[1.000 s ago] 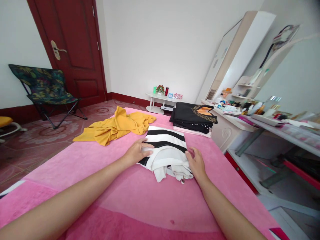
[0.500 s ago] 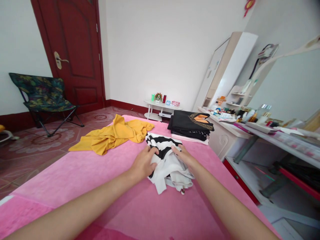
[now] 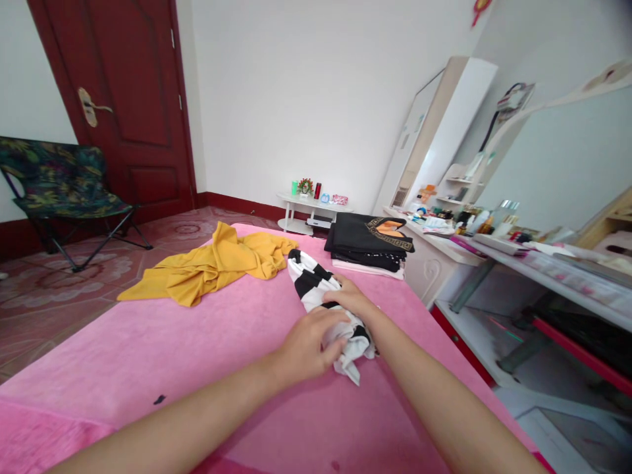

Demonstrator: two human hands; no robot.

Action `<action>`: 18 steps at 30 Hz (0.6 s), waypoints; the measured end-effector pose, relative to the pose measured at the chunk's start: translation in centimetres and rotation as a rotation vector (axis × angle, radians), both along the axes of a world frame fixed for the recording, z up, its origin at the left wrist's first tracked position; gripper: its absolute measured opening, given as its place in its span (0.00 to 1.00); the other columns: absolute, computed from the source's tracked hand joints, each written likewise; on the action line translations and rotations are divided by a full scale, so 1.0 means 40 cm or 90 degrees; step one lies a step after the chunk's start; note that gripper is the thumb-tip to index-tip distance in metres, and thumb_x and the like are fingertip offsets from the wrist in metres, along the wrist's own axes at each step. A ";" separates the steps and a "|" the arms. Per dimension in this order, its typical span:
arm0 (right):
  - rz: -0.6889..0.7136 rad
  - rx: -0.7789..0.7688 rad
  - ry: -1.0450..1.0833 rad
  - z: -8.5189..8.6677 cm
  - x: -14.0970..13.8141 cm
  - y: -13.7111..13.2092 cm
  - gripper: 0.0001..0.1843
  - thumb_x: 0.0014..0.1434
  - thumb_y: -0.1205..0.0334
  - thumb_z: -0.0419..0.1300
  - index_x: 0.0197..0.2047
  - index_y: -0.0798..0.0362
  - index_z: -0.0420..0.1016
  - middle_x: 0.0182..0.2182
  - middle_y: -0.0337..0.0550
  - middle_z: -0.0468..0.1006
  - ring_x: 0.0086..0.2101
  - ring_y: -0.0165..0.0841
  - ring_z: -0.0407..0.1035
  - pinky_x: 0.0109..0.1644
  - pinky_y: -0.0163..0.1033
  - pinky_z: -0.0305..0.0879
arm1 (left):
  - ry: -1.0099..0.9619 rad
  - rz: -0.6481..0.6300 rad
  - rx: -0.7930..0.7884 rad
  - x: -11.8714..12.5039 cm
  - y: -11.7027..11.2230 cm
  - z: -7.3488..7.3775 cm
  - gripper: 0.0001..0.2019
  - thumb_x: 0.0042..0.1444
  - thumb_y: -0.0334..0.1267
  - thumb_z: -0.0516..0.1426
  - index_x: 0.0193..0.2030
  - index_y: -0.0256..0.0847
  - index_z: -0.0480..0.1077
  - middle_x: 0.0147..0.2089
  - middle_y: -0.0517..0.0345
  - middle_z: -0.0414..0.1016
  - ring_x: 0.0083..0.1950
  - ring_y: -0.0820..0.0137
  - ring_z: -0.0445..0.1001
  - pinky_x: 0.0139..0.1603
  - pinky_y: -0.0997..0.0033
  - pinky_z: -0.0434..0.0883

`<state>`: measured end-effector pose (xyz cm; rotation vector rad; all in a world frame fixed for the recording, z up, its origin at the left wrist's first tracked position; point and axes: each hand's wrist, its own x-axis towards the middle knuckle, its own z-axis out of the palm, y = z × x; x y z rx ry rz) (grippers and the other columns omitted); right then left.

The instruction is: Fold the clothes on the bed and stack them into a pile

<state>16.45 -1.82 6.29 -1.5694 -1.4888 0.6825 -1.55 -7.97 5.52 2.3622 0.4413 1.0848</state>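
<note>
Head view: my left hand (image 3: pixel 310 342) and right hand (image 3: pixel 353 298) grip the bunched black-and-white striped garment (image 3: pixel 310 280). Crumpled yellow cloth (image 3: pixel 212 266) lies toward ten o'clock.

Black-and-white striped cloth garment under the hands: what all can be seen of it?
The black-and-white striped, soft-looking cloth garment lies bunched in a long, narrow bundle on the pink, plush-looking cover, its far end slanting left. The far part shows broad bands; the near end is crumpled, mainly white, with a loose flap. The bare left hand and bare right hand touch it, hiding its middle.
</note>
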 end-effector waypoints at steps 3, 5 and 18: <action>-0.063 0.005 0.102 -0.008 0.012 -0.032 0.17 0.38 0.62 0.62 0.36 0.53 0.73 0.29 0.37 0.78 0.32 0.36 0.70 0.36 0.39 0.66 | -0.090 0.100 -0.104 -0.009 0.078 -0.022 0.13 0.60 0.34 0.49 0.50 0.44 0.67 0.47 0.55 0.74 0.48 0.68 0.72 0.50 0.67 0.69; -0.098 0.034 0.139 -0.010 0.021 -0.061 0.15 0.38 0.61 0.61 0.34 0.53 0.72 0.28 0.37 0.77 0.31 0.35 0.70 0.35 0.37 0.65 | -0.075 0.176 -0.102 -0.023 0.139 -0.058 0.11 0.59 0.34 0.51 0.47 0.42 0.69 0.47 0.55 0.74 0.48 0.66 0.72 0.50 0.65 0.69; -0.443 -0.074 -0.291 0.218 0.400 -0.166 0.24 0.38 0.51 0.64 0.41 0.51 0.75 0.33 0.45 0.78 0.34 0.42 0.72 0.36 0.42 0.65 | 0.135 0.217 -0.032 -0.030 0.216 -0.147 0.10 0.52 0.28 0.54 0.38 0.41 0.74 0.39 0.54 0.72 0.43 0.65 0.70 0.46 0.66 0.67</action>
